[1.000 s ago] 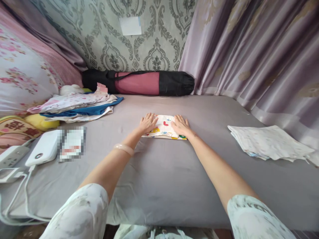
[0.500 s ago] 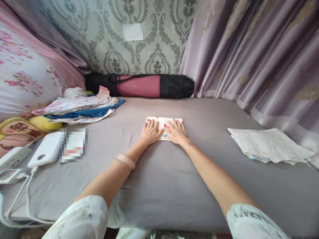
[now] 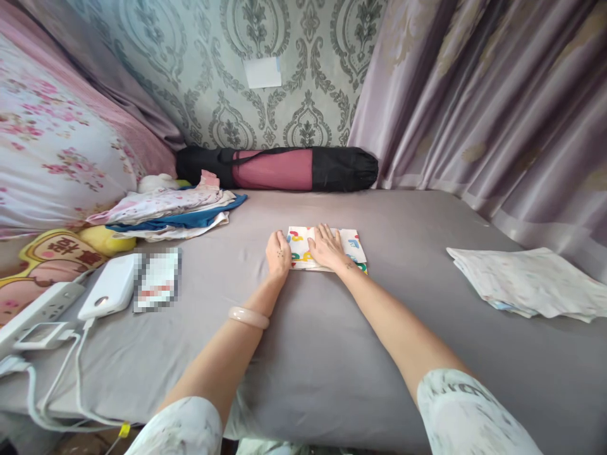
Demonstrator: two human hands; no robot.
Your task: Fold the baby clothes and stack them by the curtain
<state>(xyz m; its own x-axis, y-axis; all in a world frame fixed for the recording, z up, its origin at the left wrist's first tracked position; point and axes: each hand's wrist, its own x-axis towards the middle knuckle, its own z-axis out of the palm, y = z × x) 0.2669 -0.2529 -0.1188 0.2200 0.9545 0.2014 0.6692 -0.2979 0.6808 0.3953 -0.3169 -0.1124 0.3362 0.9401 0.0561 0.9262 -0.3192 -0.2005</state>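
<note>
A folded white cloth with colourful printed figures lies flat on the grey bed sheet in front of me. My left hand is turned on its side at the cloth's left edge, fingers curled together around that edge; the fingertips are partly hidden. Flat on the middle of the cloth rests my right hand, palm down with its fingers stretched out. A pale bangle circles my left wrist.
To the right sits a stack of pale fabric. Folded clothes and a plush toy are at the left, near a white power bank, a power strip and cables. A black and pink rolled bag lies along the wall.
My left hand has slid off the cloth's top to its left edge and curled. The right hand has shifted toward the cloth's middle. More of the print shows, and the cloth looks wider.
</note>
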